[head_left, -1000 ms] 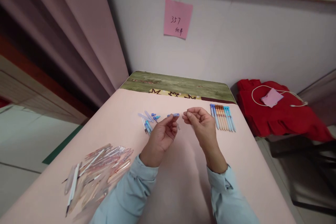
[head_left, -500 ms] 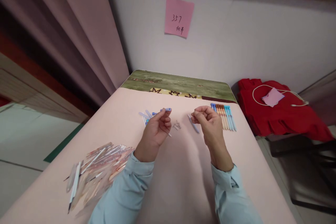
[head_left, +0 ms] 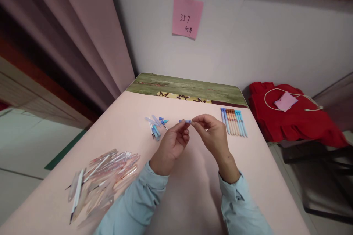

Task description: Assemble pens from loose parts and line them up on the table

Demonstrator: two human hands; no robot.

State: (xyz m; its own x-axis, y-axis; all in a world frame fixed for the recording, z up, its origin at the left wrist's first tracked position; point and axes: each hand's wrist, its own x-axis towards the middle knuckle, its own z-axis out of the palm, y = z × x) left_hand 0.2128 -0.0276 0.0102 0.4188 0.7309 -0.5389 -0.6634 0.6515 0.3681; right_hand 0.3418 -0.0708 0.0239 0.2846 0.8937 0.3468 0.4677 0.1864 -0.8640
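Note:
Between the thumb and fingers of my left hand [head_left: 171,145] is a short blue pen barrel piece [head_left: 185,121], held sideways above the table. My right hand [head_left: 214,137] pinches at the right end of that piece; whatever sits in its fingertips is too small and covered to make out. Beyond my left hand lie loose blue pen parts [head_left: 156,132] and pale blue tubes [head_left: 156,120]. To the right of my right hand, a row of pens [head_left: 233,121] in blue, brown and light blue lies side by side.
A pile of clear pen barrels and refills [head_left: 110,172] covers the left front of the pink tabletop [head_left: 190,198]. Behind the table is a wall with a pink note [head_left: 187,17]. A red cloth [head_left: 295,125] with a white cable is at the right.
My hands have come together, the right moving left to the end of the blue barrel piece. The left has shifted slightly right, uncovering more blue parts.

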